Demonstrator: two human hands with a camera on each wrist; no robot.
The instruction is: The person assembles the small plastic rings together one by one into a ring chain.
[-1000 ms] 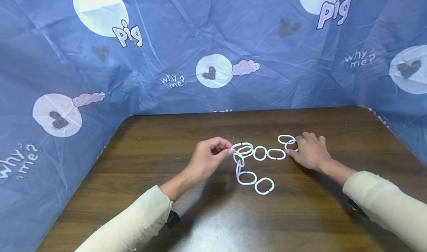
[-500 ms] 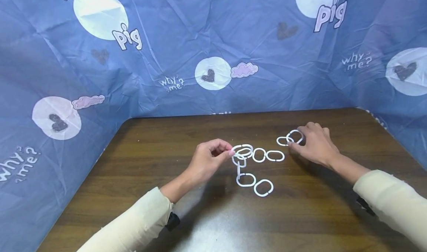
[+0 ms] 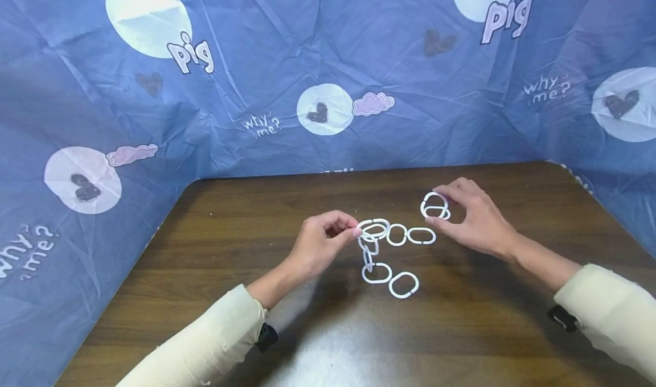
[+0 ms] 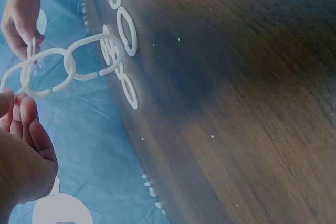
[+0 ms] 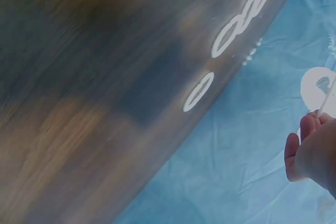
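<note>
My left hand (image 3: pixel 320 245) pinches the top of a short chain of white oval C-shaped plastic links (image 3: pixel 370 247) between thumb and fingertips. In the left wrist view, joined links (image 4: pixel 50 72) run from those fingertips toward the tabletop. On the right, my right hand (image 3: pixel 474 219) grips a single white link (image 3: pixel 427 199) by its edges, thumb below and fingers above. Seen from the right wrist, the fingers (image 5: pixel 307 127) hold it raised, partly out of frame. A loose link (image 5: pixel 199 92) lies on the table, overlapped by the held one in the head view.
Other links lie between the hands on the brown wooden table (image 3: pixel 246 205), among them a rounder one (image 3: pixel 397 235) and an oval one (image 3: pixel 422 235). Another link (image 3: pixel 404 285) rests in front, beside the chain's lower end. A blue printed cloth (image 3: pixel 246 74) hangs behind and around the table.
The right hand has picked up a link off the table, turned it more upright and brought it left over the loose link. The left hand stays in place, its hanging links swaying slightly.
</note>
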